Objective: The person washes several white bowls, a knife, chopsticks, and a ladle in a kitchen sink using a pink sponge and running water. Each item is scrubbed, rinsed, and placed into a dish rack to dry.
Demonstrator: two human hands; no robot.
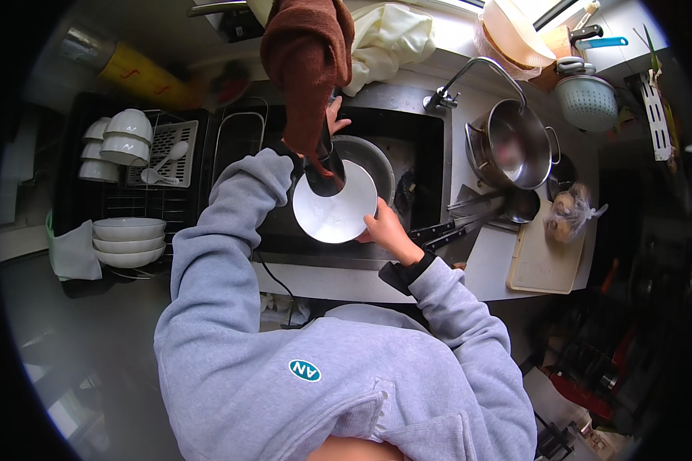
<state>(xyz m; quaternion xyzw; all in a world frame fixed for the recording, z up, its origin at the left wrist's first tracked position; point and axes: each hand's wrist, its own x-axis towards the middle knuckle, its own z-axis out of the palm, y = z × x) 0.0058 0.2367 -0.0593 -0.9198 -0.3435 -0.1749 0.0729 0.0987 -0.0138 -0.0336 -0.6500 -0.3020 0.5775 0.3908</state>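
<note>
My right hand (387, 230) grips the right rim of a round white bowl (346, 216), which is tilted over the near side of the black sink (427, 138). Behind it, partly covered, lies a grey round basin (375, 158). My left hand (337, 116) reaches to the faucet area at the back of the sink, its fingers spread; most of it is hidden behind a hanging brown cloth (305, 75) and a dark cylindrical part (326, 173) below the cloth. Whether my left hand touches the faucet cannot be seen.
A black dish rack (205, 150) at left holds stacked white bowls (126, 141), plates or shallow bowls (128, 245) and white spoons (170, 158). Right of the sink are a steel pot (510, 147), a ladle (521, 206), black-handled utensils (455, 230) and a cutting board (545, 259) with a knotted plastic bag (568, 216).
</note>
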